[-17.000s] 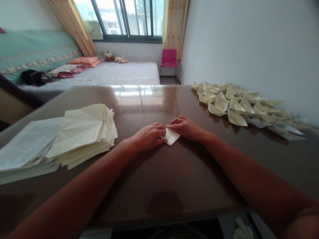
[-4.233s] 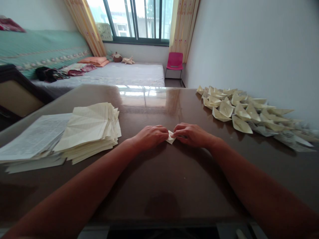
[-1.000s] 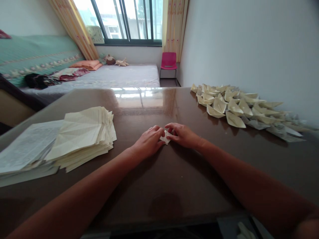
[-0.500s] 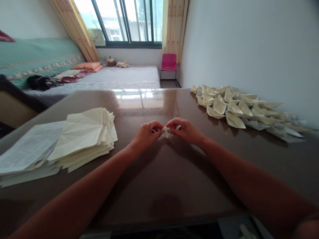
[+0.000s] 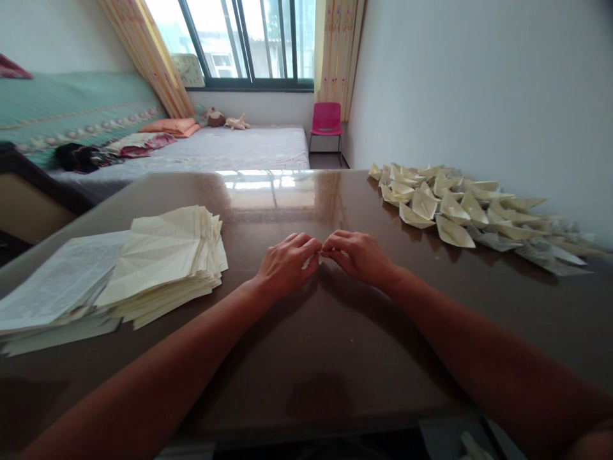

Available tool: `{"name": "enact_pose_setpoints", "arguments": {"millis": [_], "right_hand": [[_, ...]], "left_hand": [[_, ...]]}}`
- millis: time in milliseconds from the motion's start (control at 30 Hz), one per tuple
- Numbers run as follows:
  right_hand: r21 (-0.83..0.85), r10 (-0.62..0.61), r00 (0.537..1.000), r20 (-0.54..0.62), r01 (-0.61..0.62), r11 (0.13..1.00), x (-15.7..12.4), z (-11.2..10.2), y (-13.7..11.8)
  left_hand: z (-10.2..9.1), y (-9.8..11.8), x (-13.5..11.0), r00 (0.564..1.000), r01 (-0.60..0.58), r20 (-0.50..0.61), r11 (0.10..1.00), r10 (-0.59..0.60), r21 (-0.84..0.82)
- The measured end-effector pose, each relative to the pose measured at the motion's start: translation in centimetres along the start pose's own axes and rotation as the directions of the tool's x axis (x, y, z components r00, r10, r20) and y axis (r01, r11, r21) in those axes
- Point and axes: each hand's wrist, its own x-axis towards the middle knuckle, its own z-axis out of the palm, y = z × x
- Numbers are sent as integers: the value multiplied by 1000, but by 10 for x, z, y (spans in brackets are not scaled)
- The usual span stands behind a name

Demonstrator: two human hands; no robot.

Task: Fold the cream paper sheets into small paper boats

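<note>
My left hand (image 5: 286, 265) and my right hand (image 5: 360, 256) meet fingertip to fingertip over the middle of the dark brown table (image 5: 311, 358). Both are closed in a pinch on a small folded paper piece (image 5: 318, 257), of which only a white sliver shows between the fingers. The hands rest low, at or just above the tabletop.
A stack of creased cream sheets (image 5: 167, 255) lies at the left, on top of printed pages (image 5: 57, 287). A heap of several folded paper boats (image 5: 460, 207) lines the right side by the wall. Beyond the table are a bed (image 5: 215, 144) and a pink chair (image 5: 326, 121).
Half a second ago the hands held the paper lifted with its white point showing. Now they are lower and closer together, and the paper is almost hidden by the fingers.
</note>
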Motion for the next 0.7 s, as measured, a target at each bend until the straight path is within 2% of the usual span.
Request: {"name": "enact_pose_setpoints", "arguments": {"millis": [133,267,500,700], "right_hand": [[-88,-6,1000,20,7,996,0,-2,-7],[-90,-8,999,37,11,996,0,-2,-5],[-25,29,1000,3,-28,999,1,-2,4],[-83,-5,999,39,8,996,0,-2,-5]], "left_hand": [[-4,3,0,999,-30,40,996,27,84],[-6,1,0,997,-50,56,993,44,104],[1,-8,1,1000,-4,-16,1000,4,11],[4,-1,0,1000,17,-3,1000,-17,-12]]}}
